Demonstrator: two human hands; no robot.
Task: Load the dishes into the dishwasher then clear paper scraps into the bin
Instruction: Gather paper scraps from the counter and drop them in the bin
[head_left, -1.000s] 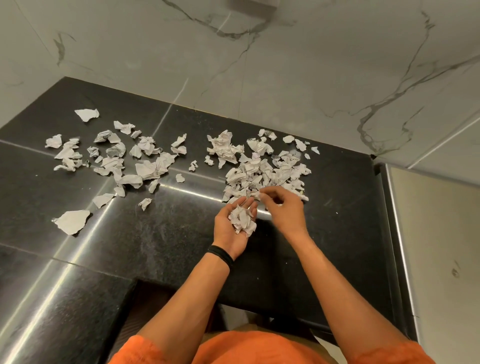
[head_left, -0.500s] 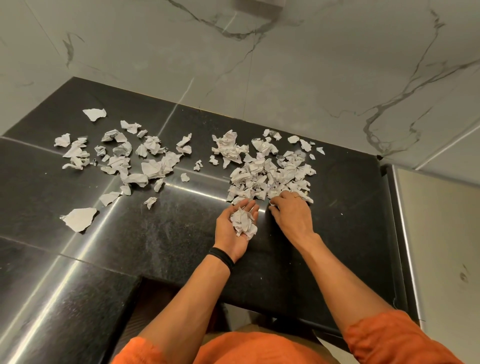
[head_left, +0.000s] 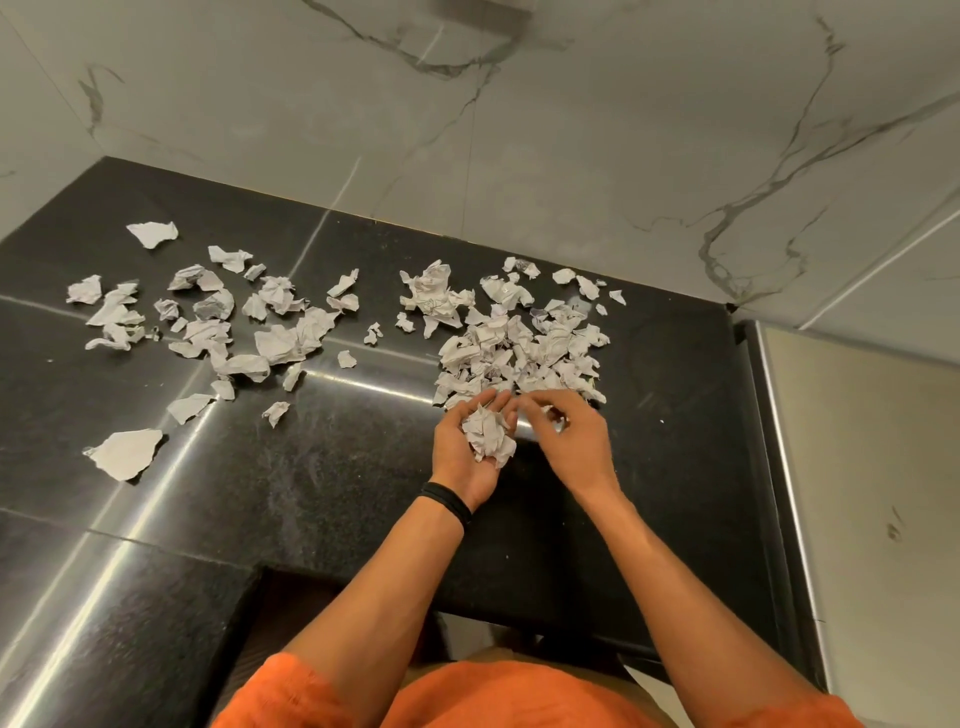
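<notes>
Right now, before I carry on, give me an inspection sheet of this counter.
Surface: black polished counter, seams and glare streaks.
Job's things: torn paper in a dense pile by the hands; looser scatter further left; no bin seen.
Clutter: nothing seen.
Hands: left hand palm up, cupping a wad of paper; right hand blurred, fingers curled beside it, grip unclear.
Cables: nothing seen.
Surroundings: marble wall behind; steel panel at right.
</notes>
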